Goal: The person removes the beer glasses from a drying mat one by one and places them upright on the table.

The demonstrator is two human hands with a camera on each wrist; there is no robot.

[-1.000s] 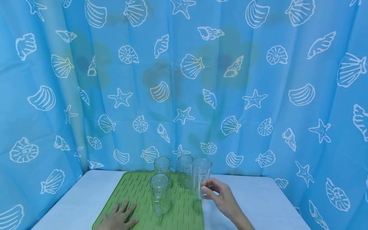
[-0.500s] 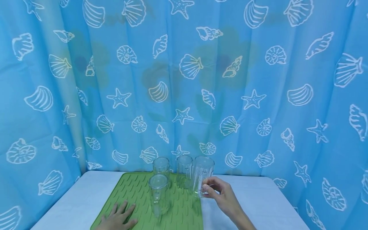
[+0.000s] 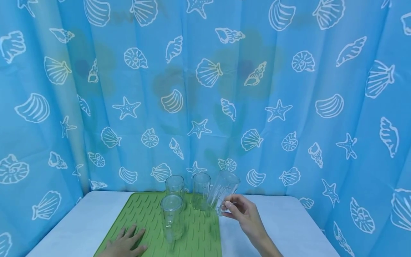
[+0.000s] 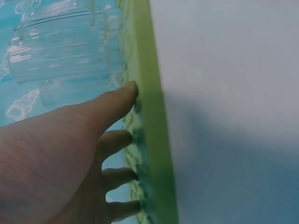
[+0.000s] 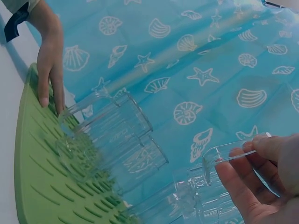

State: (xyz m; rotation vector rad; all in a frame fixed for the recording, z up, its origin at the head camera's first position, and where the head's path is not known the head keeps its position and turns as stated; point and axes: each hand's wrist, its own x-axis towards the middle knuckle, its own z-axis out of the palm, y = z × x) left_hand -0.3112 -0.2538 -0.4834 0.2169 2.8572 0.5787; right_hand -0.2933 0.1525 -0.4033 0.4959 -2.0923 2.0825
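Observation:
My right hand (image 3: 245, 214) pinches the handle of a clear glass mug (image 3: 226, 182), which tilts with its rim leaning to the right. In the right wrist view, the thumb and fingers of that hand (image 5: 266, 175) are bent on the handle. My left hand (image 3: 123, 244) rests on the green ribbed mat (image 3: 141, 210), fingers spread and straight; the left wrist view shows its fingertips touching the mat near its edge. To its right stands a front glass mug (image 3: 173, 217) with its handle toward me. Behind are a back-left mug (image 3: 174, 181) and a back-middle mug (image 3: 201, 189).
The mat lies on a white-covered table (image 3: 273, 221), whose cloth shows on both sides of it. A blue curtain (image 3: 205, 89) with white shells and starfish hangs behind and around the table.
The mug in my right hand has risen slightly and tilted from upright, its rim swinging right. My left hand keeps its place on the mat. The head view has turned a little right.

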